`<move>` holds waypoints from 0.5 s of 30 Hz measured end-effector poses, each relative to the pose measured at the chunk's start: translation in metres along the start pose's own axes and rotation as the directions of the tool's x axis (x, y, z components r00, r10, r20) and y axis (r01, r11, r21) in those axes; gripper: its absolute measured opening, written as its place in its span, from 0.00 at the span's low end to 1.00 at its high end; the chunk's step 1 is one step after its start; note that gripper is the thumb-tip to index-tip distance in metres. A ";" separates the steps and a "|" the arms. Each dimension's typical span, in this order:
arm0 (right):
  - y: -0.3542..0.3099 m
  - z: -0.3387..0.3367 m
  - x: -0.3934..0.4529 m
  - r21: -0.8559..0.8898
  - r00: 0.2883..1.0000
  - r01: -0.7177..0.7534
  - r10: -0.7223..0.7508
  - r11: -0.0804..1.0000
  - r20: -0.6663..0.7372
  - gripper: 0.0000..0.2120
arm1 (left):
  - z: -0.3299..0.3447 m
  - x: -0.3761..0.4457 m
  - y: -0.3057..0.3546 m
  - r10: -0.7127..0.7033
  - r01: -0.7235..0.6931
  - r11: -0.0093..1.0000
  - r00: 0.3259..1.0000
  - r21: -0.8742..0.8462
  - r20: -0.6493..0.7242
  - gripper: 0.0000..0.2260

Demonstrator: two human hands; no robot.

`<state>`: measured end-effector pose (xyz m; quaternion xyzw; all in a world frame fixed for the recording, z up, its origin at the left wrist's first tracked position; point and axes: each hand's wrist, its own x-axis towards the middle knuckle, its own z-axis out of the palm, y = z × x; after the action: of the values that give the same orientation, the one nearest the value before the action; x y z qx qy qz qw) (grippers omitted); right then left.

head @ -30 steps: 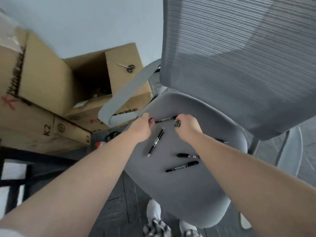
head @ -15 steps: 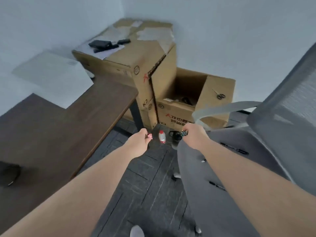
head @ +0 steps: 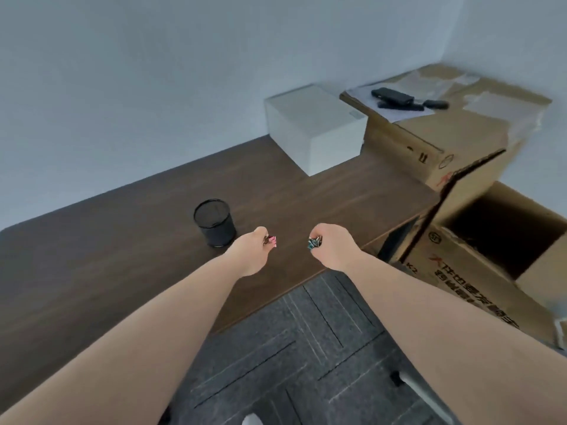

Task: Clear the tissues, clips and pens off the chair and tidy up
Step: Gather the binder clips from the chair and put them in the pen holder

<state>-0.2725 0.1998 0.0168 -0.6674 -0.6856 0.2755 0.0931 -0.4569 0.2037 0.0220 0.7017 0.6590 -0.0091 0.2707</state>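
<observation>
The fingers (head: 260, 237) of the left hand (head: 250, 254) pinched small pink binder clips (head: 271, 241); the right hand (head: 329, 248) gripped small teal binder clips (head: 313, 243), both hovering over the near edge of the dark wooden desk (head: 122, 256). Judging by this, clips were midway; the chair was out of view. A black mesh pen cup (head: 214, 223) stood just left, a white box (head: 316, 128) far right against the pale wall.

The open cardboard box (head: 478, 271) to my right carries "K2" in black on its near face, low by the floor. Beside that runs a line of large black characters with a red mark above them, too blurred for me to read. A round black stamp sits near its upper edge. The taller carton (head: 435, 148) behind shows small black marks and a circle, illegible.
</observation>
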 end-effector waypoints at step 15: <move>-0.188 0.043 0.151 -0.100 0.991 0.131 -0.130 0.986 0.010 0.17 | -0.102 0.095 -0.135 -0.044 0.039 0.998 0.992 -0.043 -0.116 0.14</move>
<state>-0.4696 0.3429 0.0392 -0.6244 -0.7411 0.2350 0.0759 -0.6052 0.3291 0.0235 0.6814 0.6883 0.0399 0.2457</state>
